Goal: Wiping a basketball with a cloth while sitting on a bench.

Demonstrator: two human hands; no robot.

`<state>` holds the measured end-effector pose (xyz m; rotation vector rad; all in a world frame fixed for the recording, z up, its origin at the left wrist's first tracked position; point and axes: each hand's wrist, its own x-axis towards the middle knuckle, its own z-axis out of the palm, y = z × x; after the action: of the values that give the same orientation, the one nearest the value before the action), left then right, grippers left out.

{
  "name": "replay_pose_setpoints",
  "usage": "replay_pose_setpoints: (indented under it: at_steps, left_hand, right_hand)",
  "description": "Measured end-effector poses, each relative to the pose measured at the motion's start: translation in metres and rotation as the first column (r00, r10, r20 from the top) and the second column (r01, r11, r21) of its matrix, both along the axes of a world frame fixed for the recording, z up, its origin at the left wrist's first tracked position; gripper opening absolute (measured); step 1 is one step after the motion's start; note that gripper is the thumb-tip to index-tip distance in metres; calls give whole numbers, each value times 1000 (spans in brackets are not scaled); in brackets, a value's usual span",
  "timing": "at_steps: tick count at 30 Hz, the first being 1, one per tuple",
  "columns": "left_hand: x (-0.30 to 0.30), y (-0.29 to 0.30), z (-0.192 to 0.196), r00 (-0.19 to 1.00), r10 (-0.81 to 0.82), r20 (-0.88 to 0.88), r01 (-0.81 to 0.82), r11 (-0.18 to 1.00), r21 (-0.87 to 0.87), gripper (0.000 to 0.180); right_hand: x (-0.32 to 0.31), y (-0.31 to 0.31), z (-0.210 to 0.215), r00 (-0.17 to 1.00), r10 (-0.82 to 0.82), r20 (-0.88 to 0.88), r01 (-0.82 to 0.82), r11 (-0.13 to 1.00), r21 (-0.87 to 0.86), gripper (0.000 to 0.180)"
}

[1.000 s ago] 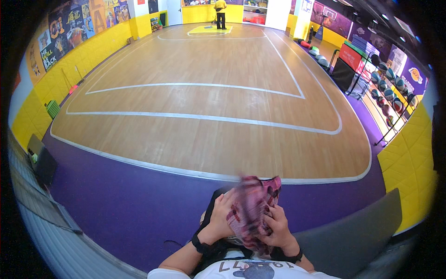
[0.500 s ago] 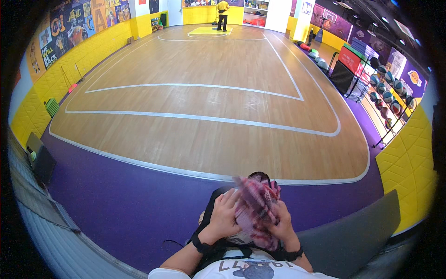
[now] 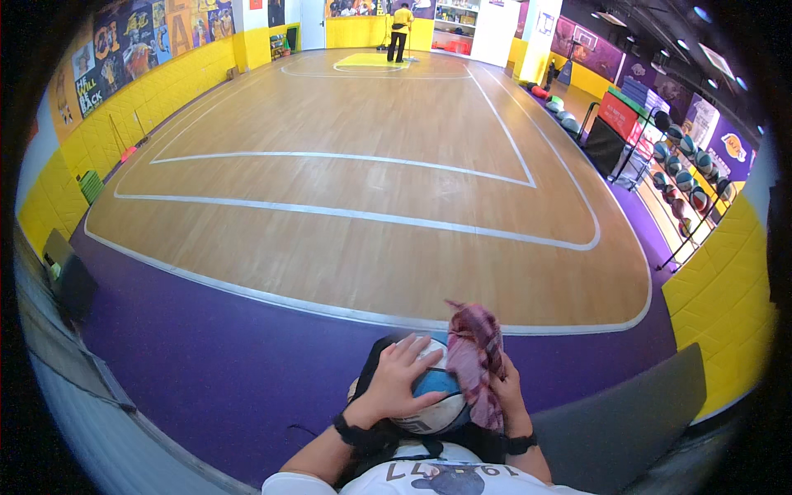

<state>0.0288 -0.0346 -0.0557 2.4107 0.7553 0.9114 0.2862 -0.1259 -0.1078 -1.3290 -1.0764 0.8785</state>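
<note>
A blue and white basketball rests in my lap. Across its left side lies my left hand, fingers spread and flat against the surface. My right hand is closed on a bunched pink and dark-red patterned cloth at the ball's right side. The cloth hangs down over that side and hides part of the ball; one corner of it sticks up. Some of my right fingers are hidden behind the cloth.
Purple flooring borders the wooden court. To my right is a grey padded panel. A rack of basketballs stands along the right. Far off, a person in yellow holds a long-handled tool near the back wall.
The cloth has moved right, off the front of the ball, uncovering its blue and white panels. My left hand's fingers have spread over the ball. The far person has turned slightly.
</note>
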Motion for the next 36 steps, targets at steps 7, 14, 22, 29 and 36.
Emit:
replay_pose_setpoints:
  at_steps: [7, 14, 22, 29, 36]
  left_hand:
    - [-28, 12, -61, 967, 128, 221, 14, 838, -546, 87]
    - [-16, -13, 6, 994, 87, -58, -93, 989, -112, 100]
    - [4, -14, 7, 983, 165, -77, -165, 986, -1, 93]
    - [-5, -13, -8, 993, 116, 5, -116, 993, -23, 96]
    - [8, -17, 4, 988, 145, -59, -146, 989, -9, 96]
  right_hand:
    - [15, 1, -45, 995, -104, 8, 104, 993, -52, 49]
    - [-49, -30, 36, 999, -43, 32, 42, 999, 22, 51]
    - [-30, 6, 44, 980, 9, 197, -22, 998, 65, 44]
    - [-51, -9, 67, 771, 15, 637, -215, 947, 239, 45]
    - [-19, -10, 34, 953, -2, 303, -18, 998, 62, 48]
